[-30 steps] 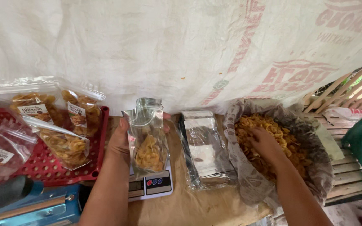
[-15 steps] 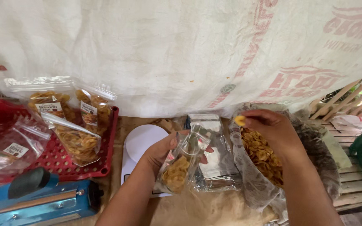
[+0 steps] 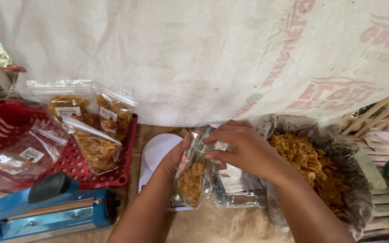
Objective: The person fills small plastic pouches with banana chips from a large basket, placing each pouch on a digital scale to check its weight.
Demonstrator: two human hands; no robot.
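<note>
My left hand (image 3: 176, 157) grips the side of a clear stand-up pouch (image 3: 194, 177) partly filled with yellow banana chips, lifted off the white scale (image 3: 156, 153). My right hand (image 3: 244, 150) is at the pouch's open top, fingers closed over its mouth; whether it holds chips is hidden. A large plastic bag of loose chips (image 3: 314, 164) lies open just to the right.
A red tray (image 3: 118, 175) at the left holds filled chip pouches (image 3: 95, 146) and empty labelled bags (image 3: 21, 155). A blue heat sealer (image 3: 46, 209) lies at the front left. A stack of silver-backed pouches (image 3: 239, 191) lies under my right wrist. White sacking hangs behind.
My left hand lifted the pouch off the scale and carried it right. My right hand left the big chip bag and came to the pouch's mouth.
</note>
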